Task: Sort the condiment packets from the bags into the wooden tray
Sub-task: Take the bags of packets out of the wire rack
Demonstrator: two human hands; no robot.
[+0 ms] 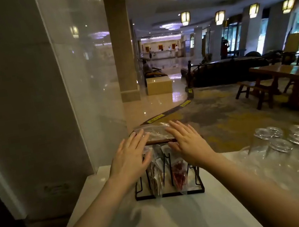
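Observation:
A black wire rack [170, 194] stands on the white counter [172, 218] and holds clear bags of condiment packets: a pale mixed bag [155, 173] at left, a bag with red packets [179, 175] at right. Across the rack's top lies a thin wooden strip [159, 141], with a crumpled clear bag [153, 131] behind it. My left hand [130, 159] rests flat on the rack's upper left, fingers spread. My right hand [188, 142] lies flat on the upper right. Neither hand grips anything that I can see. Whether the strip belongs to the tray cannot be told.
Several upturned clear glasses [295, 140] crowd the counter's right side. A marble pillar [32, 93] and a glass panel [86, 74] stand close at left. Beyond the counter is a lobby floor with a wooden table and bench [285, 80].

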